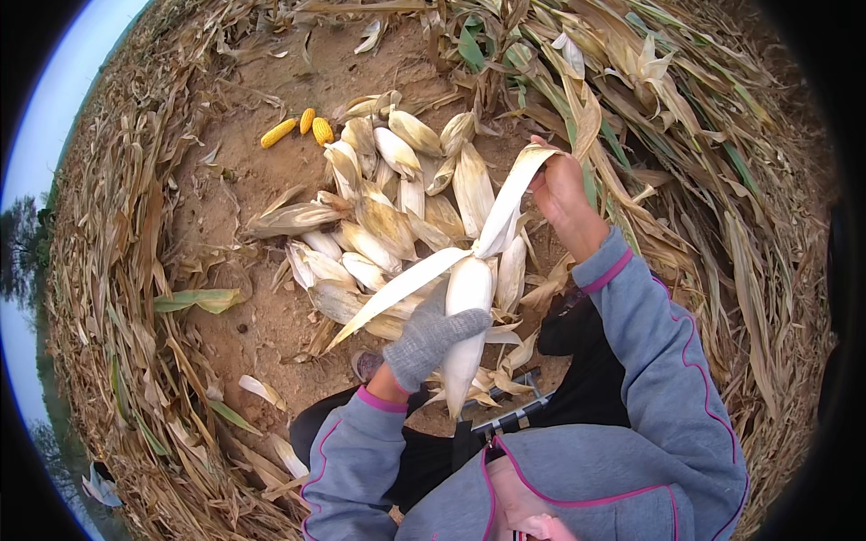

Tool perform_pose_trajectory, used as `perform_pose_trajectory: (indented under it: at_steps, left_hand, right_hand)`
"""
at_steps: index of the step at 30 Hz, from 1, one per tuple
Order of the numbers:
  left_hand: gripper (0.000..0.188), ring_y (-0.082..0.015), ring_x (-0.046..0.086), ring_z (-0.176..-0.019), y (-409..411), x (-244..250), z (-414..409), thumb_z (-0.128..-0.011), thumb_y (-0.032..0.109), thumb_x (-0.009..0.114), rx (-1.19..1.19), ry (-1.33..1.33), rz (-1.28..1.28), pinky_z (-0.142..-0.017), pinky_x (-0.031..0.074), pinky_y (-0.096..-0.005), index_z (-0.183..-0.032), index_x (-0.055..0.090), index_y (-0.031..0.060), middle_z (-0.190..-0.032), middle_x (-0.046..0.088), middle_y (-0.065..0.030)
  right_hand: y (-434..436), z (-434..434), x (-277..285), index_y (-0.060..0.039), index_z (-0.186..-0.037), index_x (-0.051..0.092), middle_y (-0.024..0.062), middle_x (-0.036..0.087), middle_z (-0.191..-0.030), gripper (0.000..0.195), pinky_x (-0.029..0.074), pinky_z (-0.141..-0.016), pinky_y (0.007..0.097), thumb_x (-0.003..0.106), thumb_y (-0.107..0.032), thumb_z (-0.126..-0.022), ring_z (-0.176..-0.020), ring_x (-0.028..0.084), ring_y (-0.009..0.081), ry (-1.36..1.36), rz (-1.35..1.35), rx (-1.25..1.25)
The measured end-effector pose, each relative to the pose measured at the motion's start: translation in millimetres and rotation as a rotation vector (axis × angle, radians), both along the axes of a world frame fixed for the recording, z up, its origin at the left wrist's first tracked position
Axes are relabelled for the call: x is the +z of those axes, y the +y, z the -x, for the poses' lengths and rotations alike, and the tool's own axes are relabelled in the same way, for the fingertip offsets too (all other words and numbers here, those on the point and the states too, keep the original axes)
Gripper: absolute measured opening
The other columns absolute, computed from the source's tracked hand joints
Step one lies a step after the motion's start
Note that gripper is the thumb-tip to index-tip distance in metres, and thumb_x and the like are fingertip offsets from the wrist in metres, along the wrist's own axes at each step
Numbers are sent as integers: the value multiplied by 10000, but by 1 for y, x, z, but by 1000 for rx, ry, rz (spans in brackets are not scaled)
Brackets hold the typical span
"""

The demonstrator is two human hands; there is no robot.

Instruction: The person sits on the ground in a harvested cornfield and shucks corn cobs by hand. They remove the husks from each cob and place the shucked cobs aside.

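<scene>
My left hand [433,341], in a grey knitted glove, grips an ear of corn [468,287] wrapped in pale inner husk, its narrow end towards me. Bare, my right hand [558,186] holds a long strip of husk [517,186] that is peeled back and still joined at the ear's far end. Another peeled strip [399,287] hangs out to the left over my gloved hand. Just beyond lies a heap of corn ears in dry husks [382,223] on the soil. Past its far left edge are husked yellow cobs [278,133].
Dry corn stalks [676,169] are piled along the right, and more stalks and leaves [128,270] lie on the left. Loose husks [517,358] lie between my legs, by a metal frame [517,414]. Bare reddish soil [250,345] shows left of the heap.
</scene>
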State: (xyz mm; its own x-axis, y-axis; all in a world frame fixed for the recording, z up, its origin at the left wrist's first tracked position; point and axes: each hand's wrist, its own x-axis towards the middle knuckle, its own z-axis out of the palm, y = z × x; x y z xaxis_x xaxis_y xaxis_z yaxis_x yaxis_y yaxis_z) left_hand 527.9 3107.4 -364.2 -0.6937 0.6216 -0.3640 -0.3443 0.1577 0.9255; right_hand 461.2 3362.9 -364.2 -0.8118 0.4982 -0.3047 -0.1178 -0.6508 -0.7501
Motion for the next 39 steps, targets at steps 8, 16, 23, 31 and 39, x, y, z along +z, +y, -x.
perform_pose_trajectory:
  at_steps: [8,16,23,31,39]
  left_hand:
    - [592,-291,556,-1013,-17,9,27,-813,332,614,614,-465,-767,-899,477,-396,-1271,393,29,-1038,569,-146]
    - [526,-261,567,-941,-26,-1,35,-839,296,600,804,-241,-615,-843,506,-403,-1253,401,40,-1037,539,-128]
    - [486,-257,565,-949,-20,-2,33,-834,222,590,850,-258,-616,-826,505,-390,-1250,408,48,-1067,533,-117]
    - [515,-264,582,-910,-26,-11,35,-837,295,592,840,-282,-649,-791,516,-398,-1253,415,48,-1027,561,-130]
    - [592,-258,557,-924,-22,-12,38,-818,416,600,887,-312,-567,-835,494,-401,-1237,423,36,-1029,551,-134]
  right_hand:
    - [-44,-22,14,14,-1220,407,132,586,-1060,457,488,-836,288,601,-213,-874,-922,589,182,-18,-341,648]
    - [-94,-62,10,35,-1107,496,83,619,-892,533,463,-731,242,696,-352,-800,-819,577,121,-29,-685,1371]
    - [-97,-71,-5,56,-1122,477,108,626,-889,449,478,-720,259,657,-208,-807,-810,587,134,-2,-745,1337]
    - [-101,-72,-14,60,-1120,518,81,623,-838,442,477,-643,256,614,-173,-757,-722,574,123,-47,-517,1344]
    - [-104,-75,-19,41,-1086,537,46,608,-816,363,453,-623,242,596,-126,-769,-699,541,93,-22,-483,1286]
